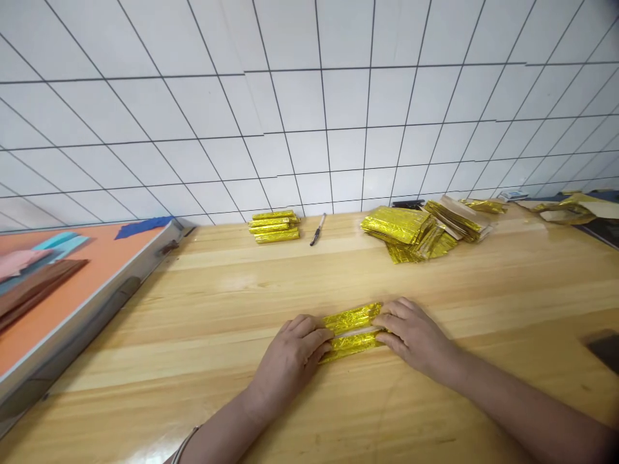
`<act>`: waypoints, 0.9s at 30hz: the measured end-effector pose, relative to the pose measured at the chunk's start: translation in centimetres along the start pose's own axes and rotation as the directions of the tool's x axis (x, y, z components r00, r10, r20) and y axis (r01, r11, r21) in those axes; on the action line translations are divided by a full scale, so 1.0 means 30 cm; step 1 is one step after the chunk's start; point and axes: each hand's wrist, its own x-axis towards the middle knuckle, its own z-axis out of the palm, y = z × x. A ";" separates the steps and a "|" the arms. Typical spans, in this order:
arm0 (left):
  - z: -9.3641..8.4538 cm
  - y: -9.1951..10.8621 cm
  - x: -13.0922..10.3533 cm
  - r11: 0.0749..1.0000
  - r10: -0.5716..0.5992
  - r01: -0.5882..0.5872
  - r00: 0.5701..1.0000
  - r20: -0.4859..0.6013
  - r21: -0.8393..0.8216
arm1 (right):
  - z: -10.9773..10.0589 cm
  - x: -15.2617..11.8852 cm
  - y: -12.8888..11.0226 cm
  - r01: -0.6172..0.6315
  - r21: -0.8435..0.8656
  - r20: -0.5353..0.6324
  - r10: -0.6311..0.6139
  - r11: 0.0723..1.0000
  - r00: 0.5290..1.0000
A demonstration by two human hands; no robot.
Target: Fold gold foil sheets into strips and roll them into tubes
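Observation:
A sheet of gold foil paper [352,318] lies flat on the wooden table in front of me, its two long edges folded inward. Between the shiny folds a narrow pale strip shows. My left hand [296,348] grips the left end, fingers bent over it and the thumb hidden in part. At the right end, my right hand [414,335] has its fingers closed on both folds. The undersides of the fingertips are out of sight.
Folded gold paper strips [274,227] sit by the tiled wall, beside a pen [318,231]. Farther right is a loose stack of gold paper [399,227]. An orange-topped board [116,258] with coloured pieces borders the left; a dark object [604,349] lies at the right edge.

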 end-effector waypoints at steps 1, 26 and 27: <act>0.001 -0.002 0.000 1.000 0.005 -0.005 1.000 -0.004 -0.003 | 0.001 0.000 0.000 0.000 0.001 -0.006 0.000 1.000 1.000; 0.008 0.008 0.008 0.993 0.029 -0.026 0.999 -0.023 0.119 | 0.016 0.022 0.060 0.089 0.064 -0.053 -0.086 0.994 0.995; 0.002 0.013 0.007 0.989 0.041 -0.040 0.999 -0.005 0.143 | 0.016 0.023 0.064 0.099 0.067 -0.050 -0.096 0.993 0.994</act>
